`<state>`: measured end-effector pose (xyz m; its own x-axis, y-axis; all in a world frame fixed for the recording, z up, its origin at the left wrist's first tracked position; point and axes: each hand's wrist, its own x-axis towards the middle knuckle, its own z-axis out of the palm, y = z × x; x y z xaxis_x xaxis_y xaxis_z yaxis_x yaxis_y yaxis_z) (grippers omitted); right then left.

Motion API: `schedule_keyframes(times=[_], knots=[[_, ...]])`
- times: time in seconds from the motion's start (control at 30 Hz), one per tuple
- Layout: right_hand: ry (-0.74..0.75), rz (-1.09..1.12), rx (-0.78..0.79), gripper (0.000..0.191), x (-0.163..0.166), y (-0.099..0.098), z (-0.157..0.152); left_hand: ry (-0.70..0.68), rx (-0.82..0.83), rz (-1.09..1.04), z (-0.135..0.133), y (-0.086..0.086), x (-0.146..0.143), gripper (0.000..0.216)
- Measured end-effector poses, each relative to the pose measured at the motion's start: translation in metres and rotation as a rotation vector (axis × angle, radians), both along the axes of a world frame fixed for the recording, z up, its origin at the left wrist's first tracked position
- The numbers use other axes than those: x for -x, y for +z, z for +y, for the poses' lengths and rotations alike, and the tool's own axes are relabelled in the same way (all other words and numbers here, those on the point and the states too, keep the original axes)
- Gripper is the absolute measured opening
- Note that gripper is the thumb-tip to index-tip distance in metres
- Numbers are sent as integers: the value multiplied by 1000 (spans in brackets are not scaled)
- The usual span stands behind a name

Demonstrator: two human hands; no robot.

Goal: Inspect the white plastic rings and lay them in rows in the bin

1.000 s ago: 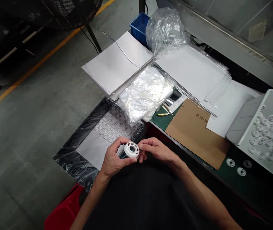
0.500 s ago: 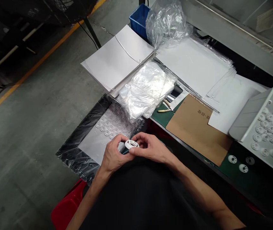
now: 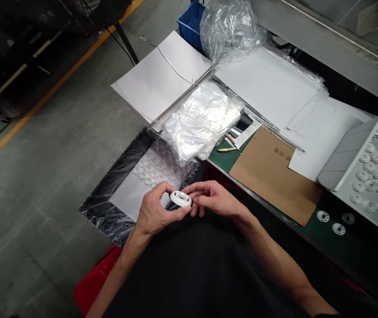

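Observation:
Between the thumb and forefinger of my left hand [image 3: 154,210] is a white plastic ring [image 3: 180,198] with a slotted, open centre, held tilted in front of my body. My right hand [image 3: 213,198] is at the ring's right edge, forefinger along the far rim and thumb close beside it, the other fingers curled below. Just beyond my hands, a tray lined with black plastic [image 3: 109,181] holds rows of similar rings [image 3: 156,163] on a white sheet.
A pile of clear plastic bags [image 3: 202,119] overlaps the tray's far corner. Cutting pliers [image 3: 228,148], brown cardboard [image 3: 275,172] and white sheets [image 3: 268,88] lie on the green table. At right, a grey bin [image 3: 344,154] contains many small white parts; several similar parts [image 3: 323,216] lie nearby. A red stool [image 3: 98,278] stands below.
The ring has tilted and shifted slightly left. My right thumb has moved off its front face to the right edge, while my left hand keeps its pinch.

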<state>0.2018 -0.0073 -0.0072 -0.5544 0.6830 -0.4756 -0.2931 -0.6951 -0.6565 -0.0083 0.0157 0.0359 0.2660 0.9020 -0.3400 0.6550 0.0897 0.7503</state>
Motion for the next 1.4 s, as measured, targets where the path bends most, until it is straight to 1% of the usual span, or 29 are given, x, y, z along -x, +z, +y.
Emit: schedule_keyframes(times=[0.13, 0.27, 0.37, 0.47, 0.53, 0.63, 0.77, 0.93, 1.0, 1.17, 1.3, 1.4], knots=[[-10, 13, -10, 42, -2, -1, -1, -3, -6, -1, -1, 3, -3, 27], [-19, -82, -18, 33, -4, 2, -3, -9, -7, 17, -2, 4, -9, 29], [-55, -148, -27, 29, -5, 10, -4, -26, -18, 36, -3, 3, -11, 30], [-85, -209, -113, 14, -4, 23, -2, -50, -54, 55, -5, -1, -12, 28], [-106, -260, -163, 10, -2, 29, -1, -68, -91, 77, -6, -3, -13, 27], [-133, -285, -140, 10, 4, 28, 0, -101, -166, 130, -6, -6, -15, 25], [-155, -306, -96, 10, 8, 19, -2, -142, -263, 198, -4, -6, -19, 24], [-151, -241, -60, 12, 6, 13, -6, -171, -227, 181, -3, -6, -20, 25], [-154, -223, -55, 13, 6, 14, -6, -172, -230, 174, -3, -5, -19, 25], [-166, -277, -87, 13, 9, 18, -3, -177, -278, 185, -1, -5, -18, 23], [-175, -205, -60, 15, 9, 18, -3, -185, -266, 179, 0, -4, -17, 24], [-178, -248, -61, 12, 10, 18, -4, -185, -271, 192, 0, -4, -18, 24]])
